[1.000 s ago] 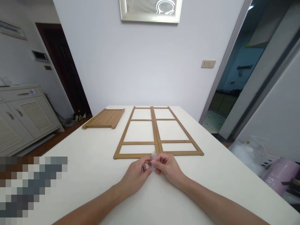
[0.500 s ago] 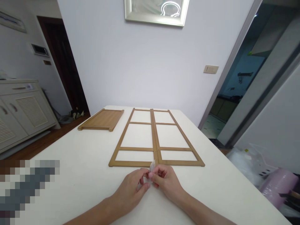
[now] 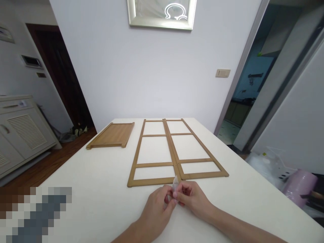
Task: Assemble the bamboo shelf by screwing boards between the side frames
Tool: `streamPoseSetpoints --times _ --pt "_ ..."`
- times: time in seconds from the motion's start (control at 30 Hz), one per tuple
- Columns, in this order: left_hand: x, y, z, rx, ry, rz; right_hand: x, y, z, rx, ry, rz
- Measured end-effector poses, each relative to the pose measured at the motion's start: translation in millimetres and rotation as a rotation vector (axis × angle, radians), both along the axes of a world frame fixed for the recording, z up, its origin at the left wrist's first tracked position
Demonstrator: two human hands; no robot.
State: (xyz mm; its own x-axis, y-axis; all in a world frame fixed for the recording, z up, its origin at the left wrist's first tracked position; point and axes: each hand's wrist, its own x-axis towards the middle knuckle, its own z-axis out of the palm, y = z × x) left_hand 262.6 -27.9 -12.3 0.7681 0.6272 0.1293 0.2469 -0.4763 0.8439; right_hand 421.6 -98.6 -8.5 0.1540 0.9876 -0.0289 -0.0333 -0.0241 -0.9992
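Observation:
A small translucent plastic bag (image 3: 175, 182) is pinched between my two hands, just in front of the near end of the wooden frames. My left hand (image 3: 160, 208) has its thumb and index finger closed at the bag's left side. From the right, the thumb and curled fingers of my right hand (image 3: 194, 199) grip the same bag. What is inside the bag is too small to make out. Right beyond my fingers, two ladder-like wooden frames, the left frame (image 3: 155, 165) and the right frame (image 3: 196, 161), lie flat with their long inner rails side by side.
A stack of flat wooden panels (image 3: 113, 135) lies on the white table (image 3: 101, 189) at the far left. A wall stands behind the table. Plastic-wrapped items and a pink roll (image 3: 301, 187) sit past the right edge. A cabinet (image 3: 27, 128) stands at left.
The view has shifted slightly, so hands and frames sit a little differently in the picture. Both hands stay together at the plastic bag, and the left thumb has closed in toward it.

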Motion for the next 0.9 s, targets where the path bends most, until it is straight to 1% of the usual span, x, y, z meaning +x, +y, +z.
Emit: streamPoseSetpoints --times 0.13,0.23,0.57,0.77,0.9 --pt "2.4 1.4 -1.1 -0.055 -0.014 0.007 1.7 3.0 -5.2 0.001 0.031 0.021" --pt "3.8 1.9 -0.3 -0.072 -0.017 -0.002 2.9 4.8 -8.7 0.008 0.012 0.021" --pt "2.6 1.7 2.7 0.002 -0.029 -0.032 2.4 3.5 -3.9 0.004 -0.046 0.010" --pt "2.7 0.5 5.9 0.014 -0.065 -0.044 1.4 2.5 -2.1 0.029 -0.080 -0.017" --pt "2.9 0.3 7.6 0.059 -0.051 -0.036 0.6 2.8 -2.7 0.041 -0.118 -0.026"
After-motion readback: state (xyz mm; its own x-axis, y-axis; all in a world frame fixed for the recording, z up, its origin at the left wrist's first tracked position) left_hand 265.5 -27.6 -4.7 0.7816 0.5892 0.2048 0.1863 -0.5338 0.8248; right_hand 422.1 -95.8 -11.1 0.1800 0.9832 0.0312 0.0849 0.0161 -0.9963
